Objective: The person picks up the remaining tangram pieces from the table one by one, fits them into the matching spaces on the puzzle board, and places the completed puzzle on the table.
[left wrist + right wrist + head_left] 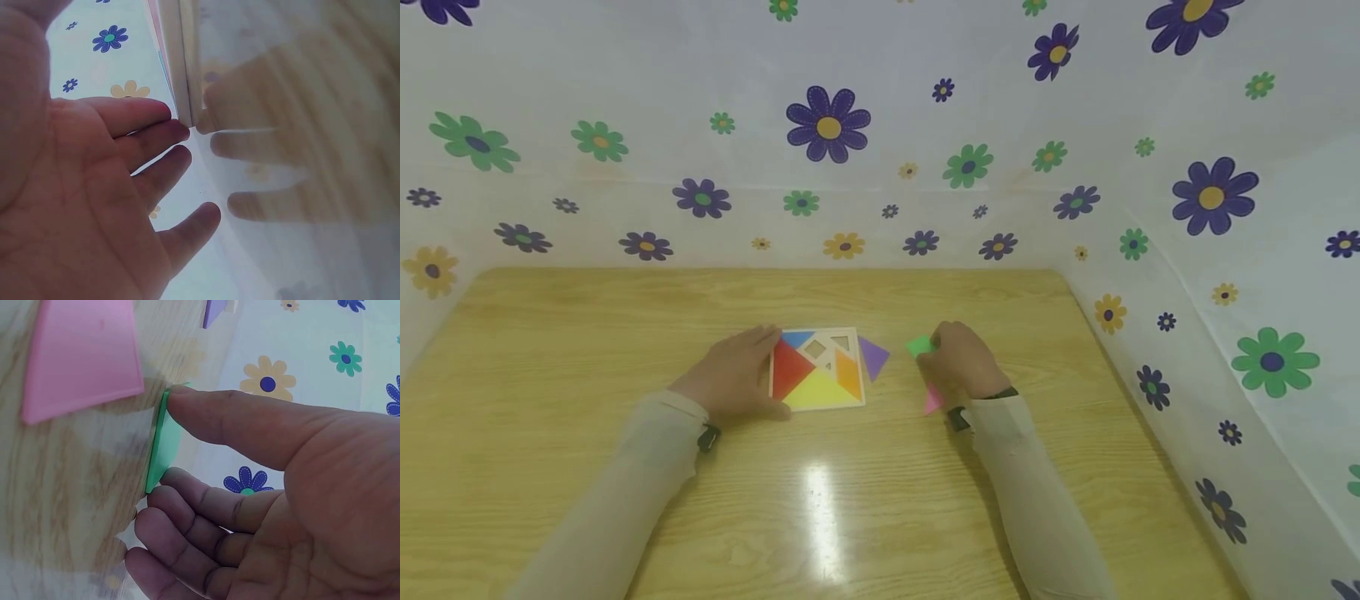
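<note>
My left hand [733, 375] rests at the left side of a square tangram board [816, 408], thumb at its near corner and fingertips at its far corner. In the left wrist view its straight fingers [153, 150] touch the board's edge. Red [788, 371], yellow [823, 392], orange [848, 373] and blue [796, 337] pieces lie in the board; other recesses show bare. To the right, my right hand [962, 360] pinches a green piece [164, 440] between thumb and fingers, low over the table. A pink piece [84, 362] lies near its wrist.
A purple triangle [874, 358] lies against the board's right edge. The wood-grain table [737, 517] reflects a bright light near its front. White cloth walls with printed flowers [827, 125] rise along the back and both sides of the table.
</note>
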Action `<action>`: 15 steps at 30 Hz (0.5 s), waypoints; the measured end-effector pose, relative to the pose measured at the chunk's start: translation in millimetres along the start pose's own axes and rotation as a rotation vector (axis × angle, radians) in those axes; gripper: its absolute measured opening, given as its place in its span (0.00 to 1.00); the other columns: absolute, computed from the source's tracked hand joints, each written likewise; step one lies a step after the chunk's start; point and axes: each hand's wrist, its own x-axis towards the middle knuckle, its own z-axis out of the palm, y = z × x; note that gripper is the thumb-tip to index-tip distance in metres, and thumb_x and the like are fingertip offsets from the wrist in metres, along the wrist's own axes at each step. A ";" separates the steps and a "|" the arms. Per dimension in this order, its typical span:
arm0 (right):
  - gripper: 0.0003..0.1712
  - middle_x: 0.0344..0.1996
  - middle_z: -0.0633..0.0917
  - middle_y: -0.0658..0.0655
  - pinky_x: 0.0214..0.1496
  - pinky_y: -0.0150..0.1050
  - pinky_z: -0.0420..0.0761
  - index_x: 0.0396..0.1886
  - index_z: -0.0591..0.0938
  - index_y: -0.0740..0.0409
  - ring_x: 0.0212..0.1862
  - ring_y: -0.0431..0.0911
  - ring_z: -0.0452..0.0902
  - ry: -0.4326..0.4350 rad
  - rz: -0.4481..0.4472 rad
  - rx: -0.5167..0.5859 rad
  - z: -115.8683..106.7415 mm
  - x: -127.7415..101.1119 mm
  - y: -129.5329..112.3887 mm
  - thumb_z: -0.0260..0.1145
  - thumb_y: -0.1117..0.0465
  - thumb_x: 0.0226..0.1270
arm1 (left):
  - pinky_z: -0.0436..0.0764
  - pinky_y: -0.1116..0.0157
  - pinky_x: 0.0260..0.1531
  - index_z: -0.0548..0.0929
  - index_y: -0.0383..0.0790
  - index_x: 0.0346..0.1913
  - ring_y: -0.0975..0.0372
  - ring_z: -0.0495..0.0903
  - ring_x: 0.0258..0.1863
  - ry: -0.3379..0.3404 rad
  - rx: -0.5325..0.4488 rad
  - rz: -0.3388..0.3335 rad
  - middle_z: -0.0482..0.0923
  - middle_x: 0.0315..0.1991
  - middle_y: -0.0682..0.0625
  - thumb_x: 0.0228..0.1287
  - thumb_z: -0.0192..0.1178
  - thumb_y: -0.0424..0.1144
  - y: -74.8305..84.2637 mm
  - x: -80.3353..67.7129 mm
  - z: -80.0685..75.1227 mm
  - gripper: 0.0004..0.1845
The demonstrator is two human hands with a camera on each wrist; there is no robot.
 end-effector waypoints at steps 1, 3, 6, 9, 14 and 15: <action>0.10 0.31 0.74 0.56 0.35 0.40 0.69 0.33 0.76 0.62 0.33 0.48 0.68 -0.005 0.005 0.009 -0.2 -0.3 -0.2 0.66 0.59 0.65 | 0.58 0.44 0.77 0.57 0.36 0.82 0.44 0.54 0.81 0.003 -0.001 0.002 0.55 0.82 0.41 0.46 0.77 0.64 0.1 -0.1 0.0 0.65; 0.11 0.33 0.75 0.57 0.37 0.41 0.71 0.37 0.79 0.64 0.35 0.49 0.69 -0.015 0.016 0.029 -0.3 -0.9 -0.6 0.66 0.59 0.63 | 0.58 0.45 0.77 0.58 0.36 0.81 0.44 0.55 0.80 0.003 -0.006 0.008 0.56 0.81 0.41 0.45 0.78 0.64 0.8 -0.3 0.5 0.65; 0.15 0.39 0.79 0.59 0.42 0.43 0.74 0.42 0.81 0.66 0.39 0.51 0.72 -0.024 0.038 0.060 -0.1 -2.6 -1.4 0.67 0.59 0.61 | 0.58 0.46 0.77 0.59 0.38 0.81 0.46 0.55 0.80 0.004 -0.004 0.012 0.58 0.81 0.43 0.43 0.78 0.66 1.0 0.2 3.5 0.66; 0.16 0.42 0.81 0.60 0.43 0.43 0.76 0.43 0.81 0.66 0.41 0.52 0.74 -0.045 0.050 0.084 0.4 -4.2 -3.2 0.69 0.57 0.63 | 0.60 0.46 0.77 0.59 0.40 0.82 0.47 0.57 0.80 0.003 -0.019 -0.003 0.58 0.81 0.45 0.42 0.79 0.66 2.1 -0.4 7.3 0.66; 0.17 0.42 0.83 0.59 0.43 0.42 0.77 0.42 0.81 0.64 0.41 0.52 0.75 -0.074 0.061 0.136 2.3 -7.3 -8.3 0.72 0.55 0.65 | 0.60 0.47 0.77 0.57 0.39 0.82 0.46 0.57 0.80 0.007 -0.029 0.001 0.57 0.81 0.44 0.42 0.78 0.65 7.7 -5.1 10.6 0.67; 0.17 0.42 0.83 0.59 0.42 0.42 0.77 0.42 0.80 0.63 0.41 0.52 0.75 -0.078 0.059 0.144 2.7 -7.9 -9.1 0.73 0.55 0.65 | 0.60 0.47 0.77 0.56 0.37 0.82 0.46 0.57 0.80 0.006 -0.031 0.006 0.56 0.82 0.43 0.43 0.78 0.65 8.9 -6.1 10.6 0.67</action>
